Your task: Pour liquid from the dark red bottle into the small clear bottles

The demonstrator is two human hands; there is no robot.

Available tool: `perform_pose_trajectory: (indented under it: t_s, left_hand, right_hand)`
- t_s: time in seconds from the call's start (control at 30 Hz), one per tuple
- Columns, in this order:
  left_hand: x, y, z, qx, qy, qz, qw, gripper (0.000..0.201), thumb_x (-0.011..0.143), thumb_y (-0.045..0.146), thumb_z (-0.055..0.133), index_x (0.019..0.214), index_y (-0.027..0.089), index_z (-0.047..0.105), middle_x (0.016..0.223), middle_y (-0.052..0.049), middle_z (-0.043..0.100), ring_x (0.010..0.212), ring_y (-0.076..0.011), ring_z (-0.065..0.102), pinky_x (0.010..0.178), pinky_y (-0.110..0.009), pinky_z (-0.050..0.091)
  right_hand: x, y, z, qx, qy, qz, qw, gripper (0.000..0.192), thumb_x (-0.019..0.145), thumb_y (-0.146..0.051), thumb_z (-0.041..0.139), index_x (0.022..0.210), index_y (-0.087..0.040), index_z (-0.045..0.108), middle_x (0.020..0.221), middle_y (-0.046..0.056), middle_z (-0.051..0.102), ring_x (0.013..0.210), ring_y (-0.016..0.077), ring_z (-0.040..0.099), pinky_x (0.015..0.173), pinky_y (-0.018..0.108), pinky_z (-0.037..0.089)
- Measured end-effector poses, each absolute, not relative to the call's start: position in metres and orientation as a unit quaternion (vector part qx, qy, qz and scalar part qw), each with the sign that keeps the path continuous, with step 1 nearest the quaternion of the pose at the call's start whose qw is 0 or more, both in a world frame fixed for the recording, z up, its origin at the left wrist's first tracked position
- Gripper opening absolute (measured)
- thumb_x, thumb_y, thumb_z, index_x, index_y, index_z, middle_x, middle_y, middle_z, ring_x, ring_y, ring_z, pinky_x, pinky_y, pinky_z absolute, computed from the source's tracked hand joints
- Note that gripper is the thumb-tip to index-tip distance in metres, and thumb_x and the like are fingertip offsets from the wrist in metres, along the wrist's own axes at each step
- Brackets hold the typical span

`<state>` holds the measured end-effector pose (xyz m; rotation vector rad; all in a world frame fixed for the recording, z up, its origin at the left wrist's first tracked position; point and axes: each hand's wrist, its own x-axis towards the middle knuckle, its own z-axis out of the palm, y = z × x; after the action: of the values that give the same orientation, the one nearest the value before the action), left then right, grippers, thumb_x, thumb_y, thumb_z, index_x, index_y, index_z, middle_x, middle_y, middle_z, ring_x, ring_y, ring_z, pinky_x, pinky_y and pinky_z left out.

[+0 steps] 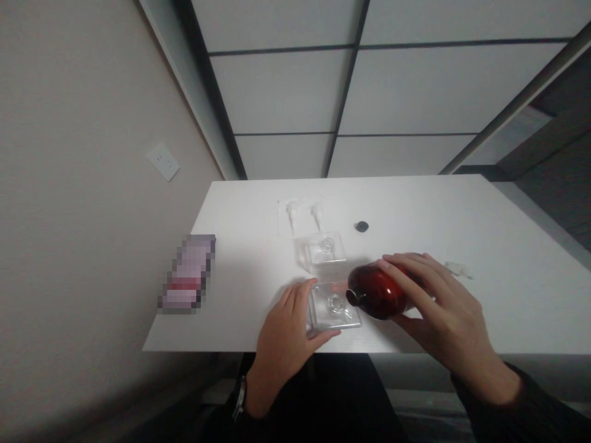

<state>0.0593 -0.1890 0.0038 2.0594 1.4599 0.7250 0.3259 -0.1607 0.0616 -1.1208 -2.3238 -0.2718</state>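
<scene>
two hands are at work over a white worktop (462,209). the right hand (443,307) lies over one dark red bottle (376,290), which is tipped on its side, its open neck pointing toward the left hand; the right fingers (401,271) curl over the top of the bottle and hold it. the left hand (286,332) grips one clear plastic container (333,306) by its near left corner, thumb on the front edge and fingers (300,292) along the left side, narrowly closed on it. the bottle's neck sits just beside the right edge of this container.

counted: two clear containers, the held one and a second clear container (325,249) just beyond the left fingers; two white pump nozzles (305,215) farther off past that, side by side; one small black cap (362,226) beyond the right fingers, well apart from them; one small pale scrap (459,269) to the right of the right fingers; one blurred-out flat object (188,274) far to the left of the left fingers, near the worktop's edge.

hard to make out: the far side of the red bottle is covered by the right hand, so its full length does not show. the clear containers are see-through and their walls blend into the white surface; whether the pump nozzles lie on a clear sheet cannot be told. the pale scrap is too faint to identify. both forearms are cut off at the lower frame, with a dark sleeve on the right and a watch on the left wrist.
</scene>
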Motion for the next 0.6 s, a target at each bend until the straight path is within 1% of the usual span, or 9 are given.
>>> perform_pose_trajectory:
  t_s: [0.23,0.47,0.6]
  left_hand:
    - [0.0604,-0.1893,0.0037,0.755,0.537,0.274,0.258,0.084,0.082,0.046,0.089,0.151,0.028,0.044,0.143,-0.014,0.065,0.132,-0.0375,0.064,0.110,-0.058,0.054]
    - [0.0604,-0.1891,0.0053,0.761,0.536,0.266,0.251,0.086,0.082,0.046,0.089,0.151,0.025,0.042,0.144,-0.016,0.064,0.134,-0.0375,0.063,0.111,-0.057,0.054]
    - [0.0604,-0.1893,0.0066,0.760,0.537,0.265,0.252,0.086,0.083,0.047,0.088,0.152,0.026,0.042,0.143,-0.016,0.064,0.133,-0.0377,0.063,0.111,-0.058,0.053]
  right_hand:
    - [0.3261,-0.1603,0.0651,-0.411,-0.866,-0.122,0.258,0.090,0.092,-0.005,0.068,0.169,-0.029,0.028,0.133,0.017,0.069,0.117,0.0376,0.067,0.100,0.063,0.060]
    - [0.3241,-0.1601,0.0685,-0.408,-0.865,-0.141,0.254,0.091,0.093,-0.005,0.068,0.170,-0.028,0.026,0.132,0.017,0.070,0.116,0.0373,0.068,0.101,0.062,0.059]
    - [0.3237,-0.1601,0.0714,-0.408,-0.866,-0.140,0.252,0.089,0.094,-0.007,0.067,0.170,-0.030,0.026,0.133,0.017,0.070,0.116,0.0372,0.068,0.102,0.063,0.059]
